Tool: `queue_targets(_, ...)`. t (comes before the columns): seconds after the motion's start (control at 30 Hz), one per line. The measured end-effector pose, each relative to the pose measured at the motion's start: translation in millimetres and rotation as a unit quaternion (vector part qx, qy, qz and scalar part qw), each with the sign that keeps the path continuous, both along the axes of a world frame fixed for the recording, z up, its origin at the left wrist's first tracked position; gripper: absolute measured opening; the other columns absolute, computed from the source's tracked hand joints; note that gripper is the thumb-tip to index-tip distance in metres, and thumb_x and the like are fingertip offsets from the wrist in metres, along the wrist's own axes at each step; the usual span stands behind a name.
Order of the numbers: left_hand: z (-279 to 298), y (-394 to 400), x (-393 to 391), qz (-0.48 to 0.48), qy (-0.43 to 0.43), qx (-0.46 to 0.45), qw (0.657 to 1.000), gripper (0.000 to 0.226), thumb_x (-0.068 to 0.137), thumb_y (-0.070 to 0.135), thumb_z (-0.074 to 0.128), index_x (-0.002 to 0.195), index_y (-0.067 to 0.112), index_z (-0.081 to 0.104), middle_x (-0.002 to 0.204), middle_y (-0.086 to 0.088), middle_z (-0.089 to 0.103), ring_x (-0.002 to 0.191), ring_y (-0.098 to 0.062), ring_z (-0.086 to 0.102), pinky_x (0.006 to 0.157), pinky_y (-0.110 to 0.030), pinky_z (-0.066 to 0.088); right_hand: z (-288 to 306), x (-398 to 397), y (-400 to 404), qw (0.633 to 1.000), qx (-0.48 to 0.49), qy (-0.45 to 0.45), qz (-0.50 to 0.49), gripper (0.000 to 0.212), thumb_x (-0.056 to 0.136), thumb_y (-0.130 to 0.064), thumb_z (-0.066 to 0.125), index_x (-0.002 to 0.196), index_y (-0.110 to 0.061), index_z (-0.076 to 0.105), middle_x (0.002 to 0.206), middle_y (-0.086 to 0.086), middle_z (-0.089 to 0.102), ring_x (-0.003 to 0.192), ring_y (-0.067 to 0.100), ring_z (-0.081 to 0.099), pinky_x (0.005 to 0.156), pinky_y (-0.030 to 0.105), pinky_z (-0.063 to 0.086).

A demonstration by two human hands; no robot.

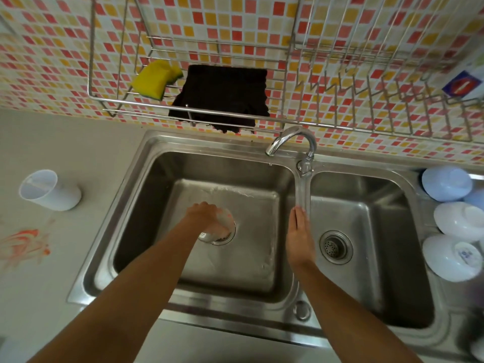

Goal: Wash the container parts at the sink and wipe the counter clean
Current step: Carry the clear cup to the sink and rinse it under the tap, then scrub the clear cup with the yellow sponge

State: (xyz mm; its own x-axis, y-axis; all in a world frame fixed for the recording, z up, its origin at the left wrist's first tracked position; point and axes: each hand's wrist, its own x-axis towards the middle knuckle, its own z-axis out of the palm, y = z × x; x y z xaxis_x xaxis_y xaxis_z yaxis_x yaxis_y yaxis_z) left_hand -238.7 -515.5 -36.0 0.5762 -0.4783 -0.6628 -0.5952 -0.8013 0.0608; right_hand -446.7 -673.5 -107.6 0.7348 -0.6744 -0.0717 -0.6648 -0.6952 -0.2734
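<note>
My left hand grips a clear plastic container part low in the left basin of the steel sink, right over its drain. My right hand lies flat with straight fingers on the divider between the two basins, holding nothing. A white plastic cup-shaped container lies tipped on the grey counter left of the sink. An orange smear stains the counter near it. A yellow sponge and a dark cloth sit in the wire rack on the tiled wall.
The chrome faucet arches over the left basin from the back rim. The right basin has an open drain strainer. Several white and pale blue bowls lie upside down on the sink's right edge. A wire dish rack hangs above them.
</note>
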Motion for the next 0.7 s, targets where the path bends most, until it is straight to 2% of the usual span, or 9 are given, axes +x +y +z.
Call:
queue_targets(0.1, 5, -2, 6, -0.004, -0.017, 0.011, 1.000, 0.081, 0.062, 0.070, 0.062, 0.124, 0.017, 0.056, 0.119, -0.005, 0.061, 0.109, -0.025, 0.059, 0.089, -0.034, 0.047, 0, 1, -1, 1.000, -0.010, 0.012, 0.009, 0.076, 0.086, 0.011, 0.052, 0.150, -0.002, 0.012, 0.160, 0.014, 0.009, 0.147, 0.025, 0.008, 0.112, 0.038, 0.010)
queue_targets(0.2, 10, 4, 8, 0.012, -0.039, -0.037, 0.998, 0.089, 0.066, 0.068, 0.064, 0.134, 0.015, 0.045, 0.129, -0.007, 0.055, 0.117, -0.027, 0.055, 0.096, -0.038, 0.047, 1, 2, -2, 1.000, -0.004, 0.007, 0.018, 0.071, 0.088, 0.010, 0.051, 0.149, 0.001, 0.017, 0.158, 0.014, 0.010, 0.146, 0.029, 0.014, 0.114, 0.038, 0.013)
queue_targets(0.3, 11, 19, 5, 0.053, -0.022, -0.140, 0.988, 0.089, 0.067, 0.052, 0.074, 0.135, 0.011, 0.033, 0.132, -0.010, 0.048, 0.118, -0.032, 0.052, 0.096, -0.041, 0.045, 9, 1, -2, 0.998, 0.059, -0.033, 0.000, 0.063, 0.094, -0.004, 0.051, 0.150, -0.003, 0.020, 0.159, 0.012, 0.015, 0.146, 0.028, 0.014, 0.116, 0.034, 0.012)
queue_targets(0.37, 13, 33, 2, 0.086, -0.023, -0.220, 0.972, 0.083, 0.068, 0.041, 0.078, 0.131, 0.012, 0.032, 0.130, -0.011, 0.049, 0.114, -0.031, 0.054, 0.092, -0.039, 0.046, 25, 3, 3, 0.991, 0.113, -0.061, -0.022, 0.065, 0.095, -0.018, 0.055, 0.150, -0.009, 0.022, 0.158, 0.008, 0.019, 0.146, 0.024, 0.017, 0.116, 0.034, 0.016)
queue_targets(0.43, 19, 50, -2, 0.117, -0.041, -0.269, 0.955, 0.077, 0.069, 0.041, 0.077, 0.130, 0.018, 0.034, 0.124, -0.007, 0.054, 0.108, -0.028, 0.057, 0.090, -0.038, 0.048, 50, 7, 15, 0.978, 0.153, -0.129, -0.054, 0.058, 0.095, -0.026, 0.057, 0.146, -0.013, 0.034, 0.150, 0.006, 0.036, 0.138, 0.025, 0.034, 0.109, 0.033, 0.028)
queue_targets(0.53, 29, 76, -7, 0.156, -0.005, -0.337, 0.928, 0.083, 0.062, 0.050, 0.081, 0.124, 0.030, 0.030, 0.119, 0.002, 0.058, 0.106, -0.022, 0.061, 0.092, -0.044, 0.050, 98, 26, 50, 0.959, 0.107, -0.257, -0.060, 0.040, 0.095, -0.025, 0.057, 0.133, -0.015, 0.053, 0.124, 0.005, 0.061, 0.115, 0.022, 0.058, 0.096, 0.031, 0.045)
queue_targets(0.6, 38, 94, -2, 0.175, 0.003, -0.380, 0.908, 0.084, 0.056, 0.052, 0.082, 0.120, 0.032, 0.032, 0.119, 0.006, 0.057, 0.105, -0.020, 0.062, 0.091, -0.045, 0.051, 140, 50, 81, 0.929, 0.069, -0.363, -0.018, 0.031, 0.094, -0.019, 0.058, 0.125, -0.014, 0.061, 0.113, 0.000, 0.066, 0.103, 0.012, 0.062, 0.089, 0.033, 0.053)
queue_targets(0.7, 52, 111, 12, 0.189, 0.002, -0.408, 0.893, 0.083, 0.053, 0.046, 0.080, 0.122, 0.028, 0.036, 0.119, 0.005, 0.056, 0.106, -0.019, 0.060, 0.090, -0.038, 0.051, 212, 102, 121, 0.878, 0.016, -0.472, 0.079, 0.026, 0.094, -0.012, 0.055, 0.118, -0.010, 0.064, 0.110, -0.001, 0.067, 0.103, 0.008, 0.060, 0.091, 0.021, 0.049)
